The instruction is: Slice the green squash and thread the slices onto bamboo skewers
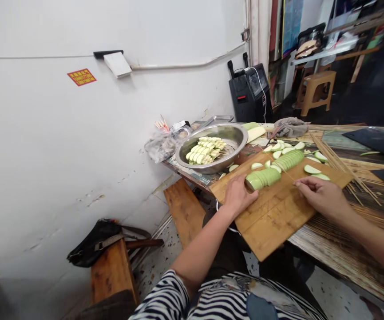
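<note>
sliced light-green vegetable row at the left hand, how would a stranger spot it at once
Find the brown rectangular wooden cutting board. On it, two rows of overlapping light-green vegetable slices lie nearly in line. The nearer row is the one: its end is right beside the bare left hand, unlike the farther row.

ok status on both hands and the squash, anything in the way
Left hand against sliced squash. Right hand pinching thin skewer. Squash on cutting board; loose slices alongside, nothing visibly blocking.
</note>
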### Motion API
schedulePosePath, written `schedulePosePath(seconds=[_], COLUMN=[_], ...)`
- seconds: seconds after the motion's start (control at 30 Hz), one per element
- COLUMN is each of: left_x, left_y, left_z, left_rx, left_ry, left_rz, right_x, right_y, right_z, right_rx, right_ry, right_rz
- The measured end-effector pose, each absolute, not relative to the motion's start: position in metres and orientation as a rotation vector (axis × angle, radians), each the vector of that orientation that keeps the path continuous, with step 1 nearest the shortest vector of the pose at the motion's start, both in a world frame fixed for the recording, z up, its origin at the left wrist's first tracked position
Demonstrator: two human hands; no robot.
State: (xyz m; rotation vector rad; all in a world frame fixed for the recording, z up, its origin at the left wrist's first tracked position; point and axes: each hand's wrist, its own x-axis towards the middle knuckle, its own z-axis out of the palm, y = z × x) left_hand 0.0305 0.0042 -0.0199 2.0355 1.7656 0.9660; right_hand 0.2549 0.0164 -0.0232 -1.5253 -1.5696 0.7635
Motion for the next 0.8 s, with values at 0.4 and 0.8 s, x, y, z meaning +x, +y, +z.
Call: schedulePosePath(seconds=[0.4,0.8], left_x=[0.001,-0.008], left_y=[-0.003,-0.007], left_z=[-0.012,0.007], left_rx=[1.478,0.334], left_ry=[1.335,0.615], left_rz=[1.256,1.293], right_x=[0.256,0.223], right_y=[0.014,-0.045], right_z=[-0.021,-0.005], right_rx=[-1.475,-1.093], right_ry=[-1.595,-1.706], right_rz=[0.817,1.588])
